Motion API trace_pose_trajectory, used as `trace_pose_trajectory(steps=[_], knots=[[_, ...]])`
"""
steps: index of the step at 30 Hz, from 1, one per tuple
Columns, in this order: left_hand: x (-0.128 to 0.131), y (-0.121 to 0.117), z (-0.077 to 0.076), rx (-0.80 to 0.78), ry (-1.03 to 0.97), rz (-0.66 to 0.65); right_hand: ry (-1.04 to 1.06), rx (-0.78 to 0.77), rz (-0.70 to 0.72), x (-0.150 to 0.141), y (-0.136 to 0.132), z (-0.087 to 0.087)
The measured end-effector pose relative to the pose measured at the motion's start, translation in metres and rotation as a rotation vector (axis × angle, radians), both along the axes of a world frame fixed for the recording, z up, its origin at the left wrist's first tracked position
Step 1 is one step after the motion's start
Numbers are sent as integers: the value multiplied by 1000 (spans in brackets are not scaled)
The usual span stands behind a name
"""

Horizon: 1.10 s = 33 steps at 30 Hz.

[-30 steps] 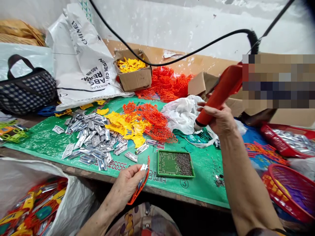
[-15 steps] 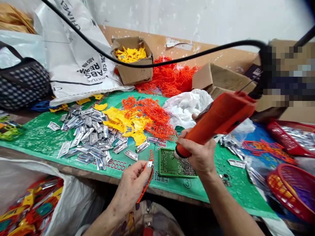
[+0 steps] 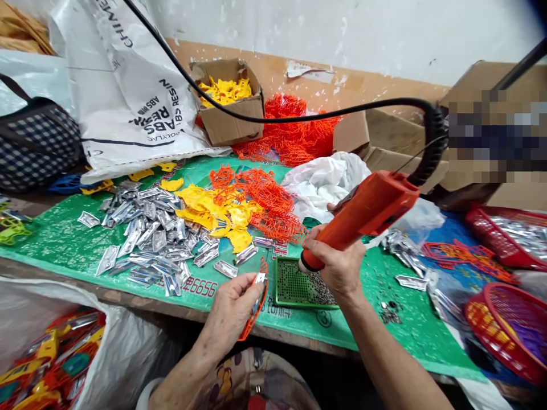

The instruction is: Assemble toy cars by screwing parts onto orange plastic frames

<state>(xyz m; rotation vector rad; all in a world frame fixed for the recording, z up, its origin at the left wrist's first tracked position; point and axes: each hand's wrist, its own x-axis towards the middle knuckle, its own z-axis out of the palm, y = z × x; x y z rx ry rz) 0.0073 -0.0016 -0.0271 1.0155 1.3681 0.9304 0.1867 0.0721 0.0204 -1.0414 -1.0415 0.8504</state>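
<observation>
My right hand (image 3: 339,267) is wrapped round a red electric screwdriver (image 3: 356,219), whose cable rises from its back end. The black nose of the screwdriver points down over a green tray (image 3: 282,303) of small screws (image 3: 321,290); its tip is too small to make out. In my left hand (image 3: 235,304), an orange plastic frame (image 3: 255,320) with a shiny metal plate (image 3: 260,278) on it is pinched between thumb and fingers, left of the tray. Beyond that hand lie loose metal plates (image 3: 160,228), yellow plastic pieces (image 3: 213,212) and a heap of orange frames (image 3: 267,196).
A cardboard box (image 3: 234,122) of yellow pieces stands at the back. The black cable (image 3: 290,119) loops across the view. Red baskets (image 3: 482,336) stand on the right. At lower left, a white sack (image 3: 122,324) holds coloured parts. Loose screws (image 3: 390,312) lie right of the tray.
The screwdriver has come down and a little to the left, its nose now lower over the tray. My left hand has risen slightly, still holding the orange frame.
</observation>
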Motion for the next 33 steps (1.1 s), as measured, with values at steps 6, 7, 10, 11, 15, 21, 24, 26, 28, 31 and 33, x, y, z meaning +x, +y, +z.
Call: trace_pose_trajectory(steps=[6,7,10,11,15,21,24,26,28,31,33], knots=[[3,1,3,-3,28,-29,-32,-4,2,2,0,-2],[4,1,3,-2,36,-32,-34,-6,4,1,-1,-2],[7,1,5,-13,41,-8,-29,-9,-12,1,-1,-3],[8,1,6,-26,36,5,-24,-7,-16,1,-1,-4],[10,1,10,-76,20,45,-17,7,3,0,-1,-4],[9,2,11,-42,34,21,-29,13,13,-2,-1,0],[9,3,13,-41,31,22,-12,13,27,-4,-2,1],[9,3,14,-46,33,26,-19,10,23,-4,-3,1],[9,2,14,-46,14,17,-17,12,18,-4,-3,-1],[9,1,13,-37,-19,-4,-12,12,17,-2,-2,-3],[9,1,12,-34,-34,-14,0,21,24,0,-3,-1]])
